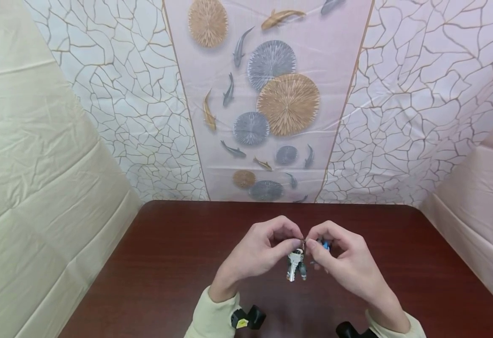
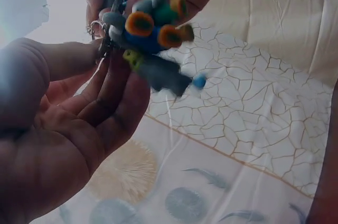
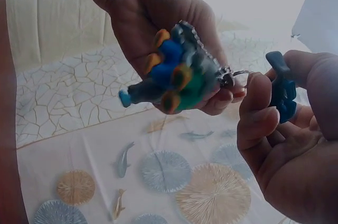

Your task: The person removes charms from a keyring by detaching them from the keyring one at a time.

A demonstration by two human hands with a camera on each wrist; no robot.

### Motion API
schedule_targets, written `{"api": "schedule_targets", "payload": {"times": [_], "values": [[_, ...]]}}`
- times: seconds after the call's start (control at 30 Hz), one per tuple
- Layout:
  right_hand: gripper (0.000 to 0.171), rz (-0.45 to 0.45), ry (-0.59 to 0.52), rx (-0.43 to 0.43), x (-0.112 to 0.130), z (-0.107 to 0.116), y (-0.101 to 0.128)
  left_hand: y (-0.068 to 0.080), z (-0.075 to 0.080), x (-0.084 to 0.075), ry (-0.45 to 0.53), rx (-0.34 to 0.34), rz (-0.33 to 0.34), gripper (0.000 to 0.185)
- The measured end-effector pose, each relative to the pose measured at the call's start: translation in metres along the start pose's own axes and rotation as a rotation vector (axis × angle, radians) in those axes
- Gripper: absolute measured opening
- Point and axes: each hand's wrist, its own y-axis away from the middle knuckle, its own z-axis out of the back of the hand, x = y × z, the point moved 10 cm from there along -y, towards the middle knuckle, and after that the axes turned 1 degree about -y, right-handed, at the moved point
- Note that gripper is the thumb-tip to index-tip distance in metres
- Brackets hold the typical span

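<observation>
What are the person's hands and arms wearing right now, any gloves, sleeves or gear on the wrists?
No gloves: the left hand and the right hand are bare. Both arms wear pale cream long sleeves with ribbed cuffs. A black wrist camera mount with a small yellow mark sits by the left cuff; another black mount sits by the right.

Dark red-brown desk (image 1: 166, 263). Far side: backdrop panel (image 1: 267, 108) printed with fish and round discs, flanked by crackle-patterned sheets (image 1: 419, 94).

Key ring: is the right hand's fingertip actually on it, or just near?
Touching. In the right wrist view the right hand has its fingertips against the wire of the key ring, no gap visible, while the left hand holds the colourful key bunch.
</observation>
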Motion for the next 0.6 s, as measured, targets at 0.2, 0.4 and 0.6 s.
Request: {"api": "schedule_targets", "payload": {"times": [0.2,0.4,0.6], "values": [[0.016,0.000,0.025,0.021,0.007,-0.001,0.001,0.004,0.008,-0.008,-0.088,-0.064,-0.027,0.006],[0.027,-0.024,0.109,0.104,0.005,-0.010,0.002,0.005,0.014,-0.012,-0.100,-0.100,-0.071,0.007],[0.029,0.015,0.182,0.149,0.007,-0.016,0.002,0.005,0.014,-0.012,-0.110,-0.097,-0.097,0.009]]}}
